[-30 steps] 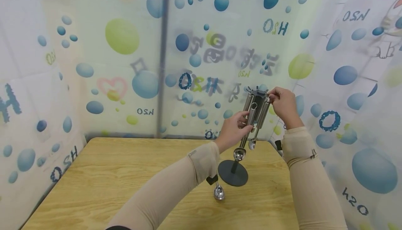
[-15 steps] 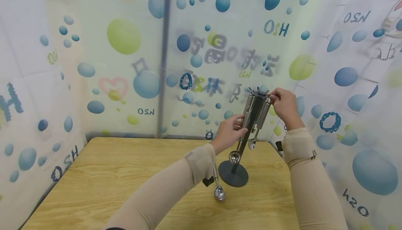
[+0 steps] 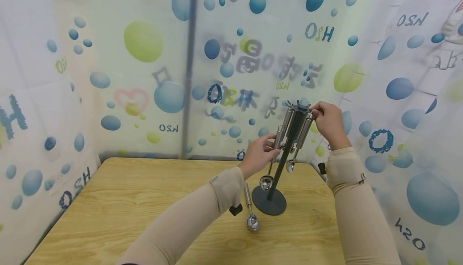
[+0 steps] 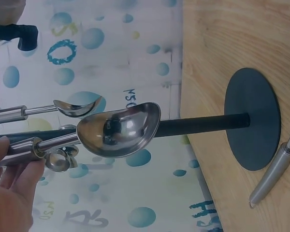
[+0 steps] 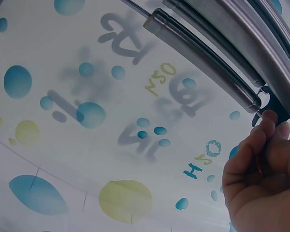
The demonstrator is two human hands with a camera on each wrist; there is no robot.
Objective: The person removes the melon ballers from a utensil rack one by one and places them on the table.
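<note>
My left hand [image 3: 258, 154] grips the steel handle of an ice cream scoop [image 4: 118, 130], whose bowl points down and overlaps the rack's post in the left wrist view. The dark grey utensil rack [image 3: 283, 166] tilts, with its round base [image 4: 253, 121] at the table. At its top, the fingertips of my right hand [image 3: 329, 122] pinch the edge by the hooks; in the right wrist view they sit just below a utensil's handle end. Several steel-handled utensils hang from the rack, among them a small scoop [image 3: 291, 165].
Another steel scoop [image 3: 252, 221] lies on the wooden table [image 3: 162, 200], just left of the rack's base. A patterned curtain [image 3: 231, 56] with bubbles and letters stands behind the table and at both sides.
My left hand has moved left and slightly down, carrying the ice cream scoop away from the rack's top. My right hand stays at the rack's top edge.
</note>
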